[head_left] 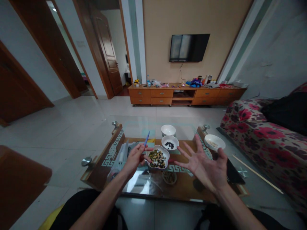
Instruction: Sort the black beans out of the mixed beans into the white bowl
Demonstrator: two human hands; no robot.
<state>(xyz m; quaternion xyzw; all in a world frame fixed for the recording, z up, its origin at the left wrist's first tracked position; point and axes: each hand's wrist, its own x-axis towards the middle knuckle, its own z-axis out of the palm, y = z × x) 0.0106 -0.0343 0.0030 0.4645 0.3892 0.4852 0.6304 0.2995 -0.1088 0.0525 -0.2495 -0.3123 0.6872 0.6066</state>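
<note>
The thumb and fingers of the left hand (135,156) are closed on a slim blue tool (146,139), pen or tweezers I cannot tell, which points up and away; the other fingers reach over the near left side of a petal-shaped white bowl (168,154) and hide part of its rim. To the right of this bowl, the fingers of the right hand (207,167) are spread wide apart, the palm turned up and inward, holding nothing. Its fingertips come close to a bowl of black beans (164,140), just beyond the petal-shaped bowl; whether they touch it I cannot tell.

The petal-shaped bowl lies between the hands, over a glass coffee table (155,191), with mixed beans and seeds (158,159) in green, black and pale tan heaped in it. Farther beyond it is a round white bowl (168,129). Well to its right, past the right hand, are a bowl of pale pieces (222,142), a flat black object (233,171) and a thin wooden stick (257,174). To its left lie plastic packages (123,156), partly behind the left hand. Far beyond it are a drawered TV cabinet (161,93) and a wall-mounted television (189,48); far right, a floral sofa (278,159).
</note>
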